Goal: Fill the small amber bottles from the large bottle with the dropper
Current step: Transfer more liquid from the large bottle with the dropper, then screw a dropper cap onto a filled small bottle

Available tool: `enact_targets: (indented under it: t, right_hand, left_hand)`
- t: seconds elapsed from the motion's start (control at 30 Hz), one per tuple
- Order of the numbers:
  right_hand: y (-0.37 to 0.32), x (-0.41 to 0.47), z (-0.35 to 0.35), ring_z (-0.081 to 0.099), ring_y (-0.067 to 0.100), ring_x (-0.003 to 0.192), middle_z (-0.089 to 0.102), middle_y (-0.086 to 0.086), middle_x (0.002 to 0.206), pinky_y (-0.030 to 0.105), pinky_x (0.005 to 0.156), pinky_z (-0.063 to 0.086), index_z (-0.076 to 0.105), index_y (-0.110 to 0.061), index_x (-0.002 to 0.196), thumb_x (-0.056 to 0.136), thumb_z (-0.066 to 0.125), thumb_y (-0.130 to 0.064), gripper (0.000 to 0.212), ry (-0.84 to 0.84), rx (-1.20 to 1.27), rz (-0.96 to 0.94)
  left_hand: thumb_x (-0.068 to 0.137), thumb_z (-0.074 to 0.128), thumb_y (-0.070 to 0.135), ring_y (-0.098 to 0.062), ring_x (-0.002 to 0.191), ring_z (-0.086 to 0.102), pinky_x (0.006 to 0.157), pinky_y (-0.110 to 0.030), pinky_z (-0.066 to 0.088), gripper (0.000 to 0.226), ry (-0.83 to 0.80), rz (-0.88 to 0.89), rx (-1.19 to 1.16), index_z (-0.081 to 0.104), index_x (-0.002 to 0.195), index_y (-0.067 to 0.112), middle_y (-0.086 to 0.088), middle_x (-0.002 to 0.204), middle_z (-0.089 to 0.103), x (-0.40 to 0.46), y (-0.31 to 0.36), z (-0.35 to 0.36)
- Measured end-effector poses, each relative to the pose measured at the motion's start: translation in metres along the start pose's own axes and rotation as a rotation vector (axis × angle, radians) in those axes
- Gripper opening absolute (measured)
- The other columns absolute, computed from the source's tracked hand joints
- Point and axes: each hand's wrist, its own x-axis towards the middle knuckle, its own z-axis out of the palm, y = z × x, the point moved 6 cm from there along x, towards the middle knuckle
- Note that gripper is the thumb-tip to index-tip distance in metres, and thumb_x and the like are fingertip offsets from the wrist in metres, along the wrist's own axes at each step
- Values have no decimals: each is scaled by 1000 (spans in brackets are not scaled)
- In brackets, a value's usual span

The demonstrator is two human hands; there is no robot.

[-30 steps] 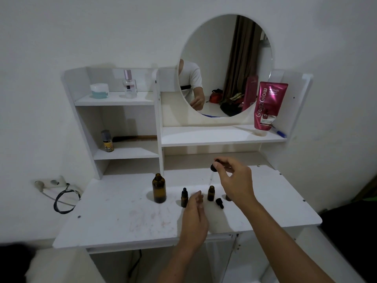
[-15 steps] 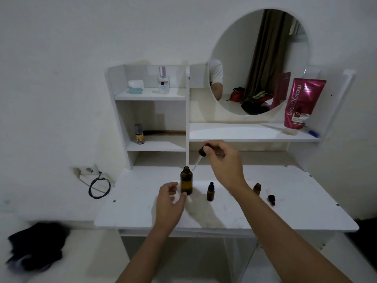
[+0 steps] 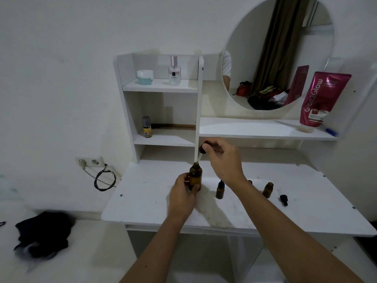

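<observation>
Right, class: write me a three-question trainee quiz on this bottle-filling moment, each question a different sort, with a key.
1. True or false: the left hand grips the large amber glass bottle on the white desk.
2. Where is the tip of the black-bulbed glass dropper held by the right hand?
A. In a small bottle
B. At the large bottle's mouth
C. On the shelf
3. Fill in: the small amber bottle with a black cap stands to the ___ of the large bottle.

Key: 1 true; 2 B; 3 right.
</observation>
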Motion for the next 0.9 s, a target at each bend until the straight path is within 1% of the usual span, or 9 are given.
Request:
enact_targets:
  t: [0.1,0.23,0.37,0.57,0.63,0.7,0.77,0.83,0.9]
  right_hand:
    - [10,0,9,68,-10,91,75,-9,98,3,82,49,75,-15,111,96,70,-16,15,-33,-30,20]
    - [24,-4,22,70,0,91,76,-6,99,6,81,51,76,-14,111,96,70,-17,17,-95,-87,35]
    - [34,-9,29,67,-5,89,74,-8,97,3,78,49,74,-16,113,96,71,-17,18,-137,-106,68]
    - [38,-14,34,68,-2,94,74,-9,103,6,83,51,73,-18,117,95,72,-20,22,-181,-119,73]
    - [35,-15,29,68,-1,97,74,-11,104,9,88,52,72,-20,117,96,72,-22,21,-167,-109,64]
    - [33,-17,19,67,-1,98,73,-10,105,7,86,51,71,-20,117,96,71,-22,22,-137,-105,53]
    - [30,-20,8,66,-2,95,72,-9,104,4,81,49,71,-19,118,96,71,-22,22,-109,-133,20]
    - [27,-23,-6,66,0,93,72,-9,103,5,79,50,71,-19,117,96,71,-22,22,-86,-160,-12]
    - [28,-29,-24,66,2,92,72,-8,103,7,78,51,72,-17,117,96,71,-22,22,-56,-175,-27]
  left_hand:
    - [95,70,28,-15,114,63,101,-41,54,42,11,19,7,54,134,23,7,126,67,-1,1,-1]
    - [95,70,28,-15,116,62,102,-42,53,41,13,25,7,55,134,23,7,128,66,-1,-1,0]
    - [96,69,30,-15,119,62,105,-43,53,42,7,15,-2,53,135,26,8,129,65,-2,-2,1]
    - [98,66,28,-15,122,61,106,-37,51,44,4,51,41,52,139,22,6,134,63,-5,-2,0]
    - [99,66,28,-16,124,60,108,-38,50,46,4,41,26,51,141,22,5,137,62,-6,-1,-1]
    - [99,65,27,-17,127,59,109,-37,50,51,13,18,1,46,146,21,3,142,59,-8,-1,-2]
    - [99,65,25,-15,125,58,102,-22,50,54,42,13,-21,42,148,21,4,144,56,-12,-2,-5]
    - [99,66,23,-12,119,59,85,-5,45,52,85,29,-30,43,146,21,4,139,57,-16,0,-10]
    - [98,67,22,-12,113,60,78,-4,44,49,107,38,-45,45,143,21,4,135,57,-20,2,-13]
